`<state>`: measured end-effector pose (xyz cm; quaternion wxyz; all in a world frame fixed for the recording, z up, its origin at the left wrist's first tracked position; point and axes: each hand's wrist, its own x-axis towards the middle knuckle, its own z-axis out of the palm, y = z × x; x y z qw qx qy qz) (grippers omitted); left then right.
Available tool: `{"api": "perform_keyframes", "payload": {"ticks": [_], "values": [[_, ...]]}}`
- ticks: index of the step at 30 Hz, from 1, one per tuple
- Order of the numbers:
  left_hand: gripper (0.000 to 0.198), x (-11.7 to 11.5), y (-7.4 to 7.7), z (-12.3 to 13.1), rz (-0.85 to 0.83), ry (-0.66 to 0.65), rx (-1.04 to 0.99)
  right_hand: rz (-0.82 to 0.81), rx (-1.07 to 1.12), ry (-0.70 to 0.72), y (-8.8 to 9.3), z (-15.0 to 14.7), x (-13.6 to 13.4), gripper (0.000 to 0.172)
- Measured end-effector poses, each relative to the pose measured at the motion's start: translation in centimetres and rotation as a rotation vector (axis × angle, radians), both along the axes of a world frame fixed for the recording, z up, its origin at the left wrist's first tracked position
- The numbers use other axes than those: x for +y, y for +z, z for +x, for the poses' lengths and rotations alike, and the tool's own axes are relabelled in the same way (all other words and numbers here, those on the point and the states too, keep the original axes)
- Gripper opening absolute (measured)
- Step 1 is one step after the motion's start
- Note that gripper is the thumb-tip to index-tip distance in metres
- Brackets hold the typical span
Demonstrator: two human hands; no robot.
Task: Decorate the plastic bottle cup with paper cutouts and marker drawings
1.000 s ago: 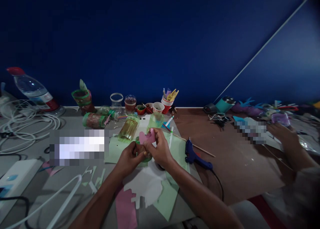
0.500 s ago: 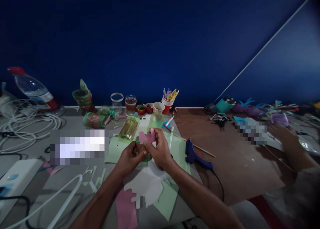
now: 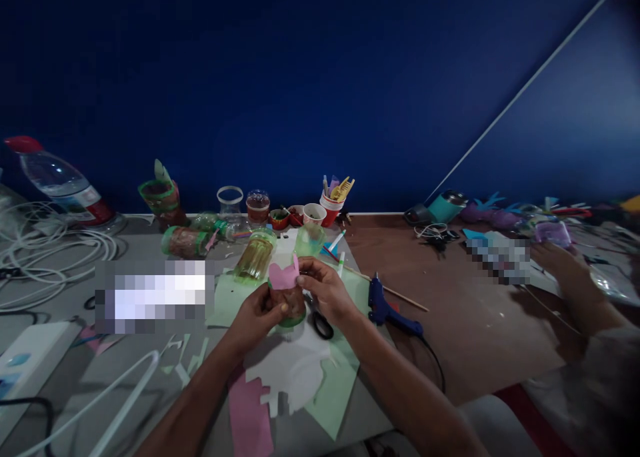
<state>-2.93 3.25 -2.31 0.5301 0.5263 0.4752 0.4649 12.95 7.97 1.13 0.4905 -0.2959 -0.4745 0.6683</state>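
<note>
My left hand [image 3: 255, 318] is wrapped round a small brown cup with green bands [image 3: 289, 305], held upright just above the table. My right hand [image 3: 325, 289] pinches a pink paper cut-out [image 3: 283, 275] against the cup's top rim. Under the hands lie a white paper cut-out [image 3: 290, 370], pale green sheets [image 3: 334, 390] and a pink strip [image 3: 249, 420]. Black-handled scissors [image 3: 318, 320] rest just right of the cup.
A blue glue gun [image 3: 384, 308] and a wooden stick [image 3: 395, 292] lie to the right. Decorated bottles and jars [image 3: 255, 256], paper cups with tools [image 3: 331, 206], a water bottle [image 3: 60, 185] and white cables [image 3: 50, 250] stand behind and left. Another person's hand [image 3: 560, 260] works at far right.
Both hands have drawn the cup slightly nearer and turned it more upright. The pink cut-out now sits at the cup's top, and the scissors beside it have come into view.
</note>
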Motion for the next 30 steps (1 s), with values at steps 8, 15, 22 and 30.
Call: {"api": "perform_keyframes", "payload": {"ticks": [8, 15, 22, 30], "values": [[0.043, -0.12, 0.18, -0.11, -0.015, -0.032, 0.008, -0.146, 0.091, 0.030, 0.40, -0.02, 0.07, 0.031], [0.045, -0.12, 0.54, -0.18, -0.032, -0.023, -0.082, -0.158, 0.184, 0.116, 0.23, 0.34, 0.37, 0.036], [0.042, -0.09, 0.74, -0.27, -0.026, -0.045, -0.111, -0.171, 0.193, 0.125, 0.02, 0.41, 0.54, 0.034], [0.040, -0.08, 0.34, -0.37, -0.036, -0.038, -0.123, -0.162, 0.107, 0.073, 0.22, 0.33, 0.47, 0.032]]}}
